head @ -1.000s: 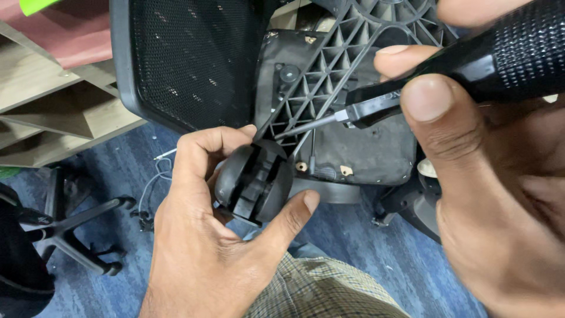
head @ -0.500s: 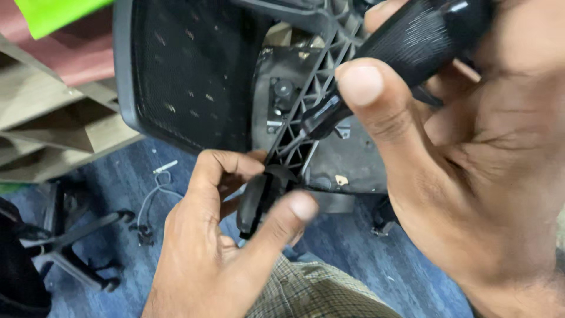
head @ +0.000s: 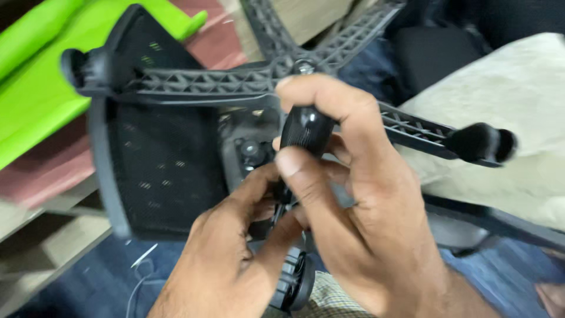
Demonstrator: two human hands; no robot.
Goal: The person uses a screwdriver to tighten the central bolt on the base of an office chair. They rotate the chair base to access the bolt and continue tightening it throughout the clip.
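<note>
Caster wheel (head: 292, 281), black, low centre by the chair base (head: 235, 82), beneath the left hand (head: 226, 265), fingers pinching the tool shaft. Right hand (head: 359, 235), fingers wrapped round the black screwdriver handle (head: 305, 131). Step apparently prying at the caster; next calls for steady leverage.

One camera sits on the person's head and looks down, very close to both hands in the middle of the frame. The black chair base (head: 265, 79) fills the top.
</note>
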